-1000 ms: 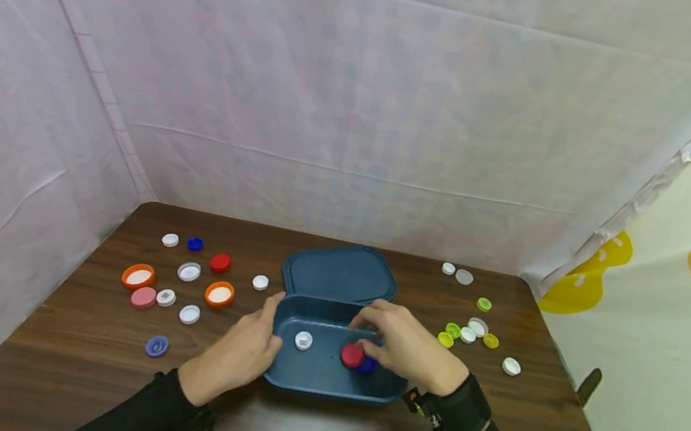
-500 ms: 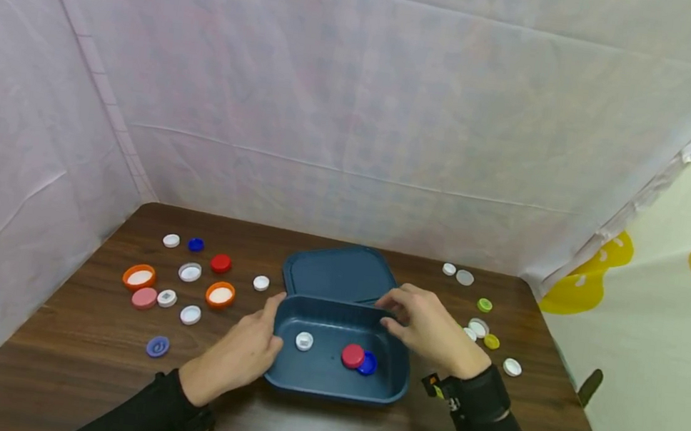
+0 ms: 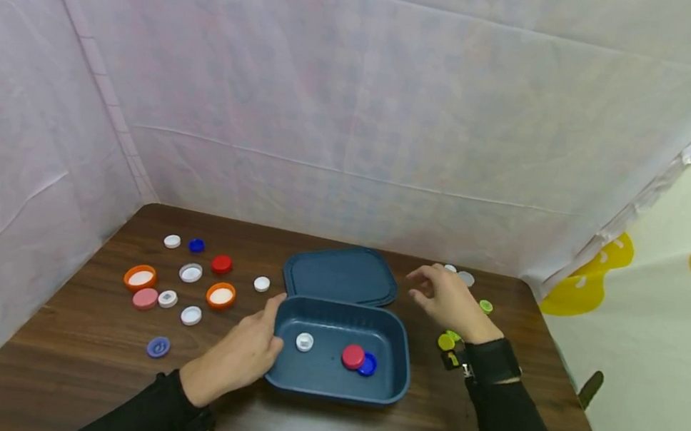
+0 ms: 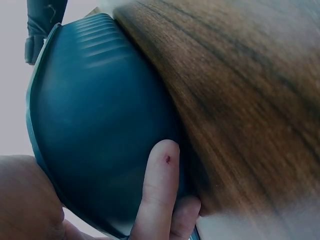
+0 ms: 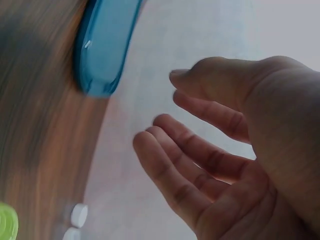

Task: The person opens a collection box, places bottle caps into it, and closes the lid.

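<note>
My left hand (image 3: 237, 359) holds the left side of a dark blue plastic tub (image 3: 325, 384). In the left wrist view, one finger (image 4: 161, 185) lies along the tub's outer wall (image 4: 105, 100). Inside the tub sit a white cap (image 3: 304, 342), a red cap (image 3: 352, 356) and a blue cap (image 3: 368, 365), the red one overlapping the blue. My right hand (image 3: 454, 304) hovers over the table right of the flat blue lid (image 3: 341, 272), its fingers loosely bent with nothing between them. The right wrist view shows the same bare palm (image 5: 240, 210).
Several caps lie left of the tub, including an orange cap (image 3: 221, 295), a pink cap (image 3: 145, 299) and a violet cap (image 3: 158, 347). At the right, yellow caps (image 3: 446, 341), a green cap (image 3: 486, 307) and a clear cap (image 3: 466, 279) lie near my right arm. White cloth stands behind the table.
My right hand has left the tub, rising over its far right corner and moving right and away beside the lid. The red and blue caps stay in the tub. My left hand has not moved.
</note>
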The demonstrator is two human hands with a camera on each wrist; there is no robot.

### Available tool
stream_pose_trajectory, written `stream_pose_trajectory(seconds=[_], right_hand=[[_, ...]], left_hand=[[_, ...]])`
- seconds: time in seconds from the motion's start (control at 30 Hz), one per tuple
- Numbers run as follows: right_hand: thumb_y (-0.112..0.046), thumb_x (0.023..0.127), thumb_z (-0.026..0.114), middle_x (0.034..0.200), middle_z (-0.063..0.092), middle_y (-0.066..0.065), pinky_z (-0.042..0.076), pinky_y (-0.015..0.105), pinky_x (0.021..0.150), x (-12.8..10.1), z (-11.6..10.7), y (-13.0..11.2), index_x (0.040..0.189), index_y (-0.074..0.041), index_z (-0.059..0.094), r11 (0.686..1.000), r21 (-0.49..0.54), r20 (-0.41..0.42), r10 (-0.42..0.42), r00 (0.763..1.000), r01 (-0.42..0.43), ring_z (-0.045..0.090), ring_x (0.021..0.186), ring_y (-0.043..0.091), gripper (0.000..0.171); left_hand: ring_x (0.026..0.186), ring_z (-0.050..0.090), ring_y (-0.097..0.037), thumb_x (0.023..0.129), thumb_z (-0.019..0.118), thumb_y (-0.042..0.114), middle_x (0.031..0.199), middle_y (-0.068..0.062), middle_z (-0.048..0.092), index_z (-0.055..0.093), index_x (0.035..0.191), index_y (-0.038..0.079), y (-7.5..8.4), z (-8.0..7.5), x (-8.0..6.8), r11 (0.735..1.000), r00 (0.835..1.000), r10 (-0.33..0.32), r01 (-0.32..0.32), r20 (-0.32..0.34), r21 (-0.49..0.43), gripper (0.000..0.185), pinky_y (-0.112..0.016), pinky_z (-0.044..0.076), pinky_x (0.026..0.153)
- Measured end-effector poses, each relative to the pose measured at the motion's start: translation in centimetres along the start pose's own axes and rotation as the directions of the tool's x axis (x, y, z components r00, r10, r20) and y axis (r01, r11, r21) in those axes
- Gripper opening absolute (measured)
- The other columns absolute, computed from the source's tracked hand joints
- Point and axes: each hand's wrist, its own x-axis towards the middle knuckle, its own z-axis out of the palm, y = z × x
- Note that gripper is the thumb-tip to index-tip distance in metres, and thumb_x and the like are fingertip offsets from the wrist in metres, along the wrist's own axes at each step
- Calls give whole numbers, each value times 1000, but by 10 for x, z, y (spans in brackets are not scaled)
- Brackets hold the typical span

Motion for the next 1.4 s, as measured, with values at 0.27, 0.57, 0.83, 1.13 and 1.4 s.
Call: stream_pose_trajectory(seconds=[0.27, 0.57, 0.83, 1.13, 1.4], right_hand=[[-9, 109, 79, 138, 76, 28, 65, 61, 101, 20, 1, 42, 144, 1, 75, 995, -33, -9, 93, 996, -93, 76, 120, 44, 36], [-11, 111, 75, 151, 65, 40, 57, 70, 115, 40, 1, 71, 151, 9, 68, 983, -70, 12, 168, 986, -167, 66, 137, 58, 45], [-11, 110, 75, 153, 67, 39, 51, 71, 124, 51, 1, 89, 154, 12, 65, 972, -111, 44, 211, 977, -205, 60, 146, 61, 51], [-15, 107, 80, 149, 69, 40, 58, 73, 113, 57, 25, 138, 156, 14, 63, 969, -122, 110, 228, 967, -215, 66, 136, 62, 59], [-22, 104, 86, 139, 75, 35, 61, 71, 105, 64, 38, 155, 150, 9, 69, 968, -158, 113, 213, 971, -194, 71, 129, 56, 57]], left_hand=[[111, 77, -33, 104, 63, 3, 156, -34, 69, 39, 173, -3, 0, 0, 0, 1000, 1000, -10, 11, 4, -8, 73, -59, 68, 104], [110, 77, -33, 104, 64, 4, 154, -34, 70, 39, 174, -2, -1, 1, 0, 1000, 1000, -17, 17, 4, -4, 74, -60, 67, 104], [110, 77, -32, 105, 64, 4, 154, -33, 70, 38, 174, -2, 0, 0, 1, 1000, 1000, -17, 17, 12, -5, 73, -59, 68, 105], [106, 77, -31, 104, 65, 3, 149, -33, 72, 40, 173, -2, -1, 2, 0, 1000, 1000, -1, 1, -2, -7, 73, -56, 69, 99], [106, 78, -33, 100, 66, 0, 141, -33, 76, 43, 169, -5, -3, 3, -1, 998, 997, 57, -57, -57, 13, 73, -56, 68, 96]])
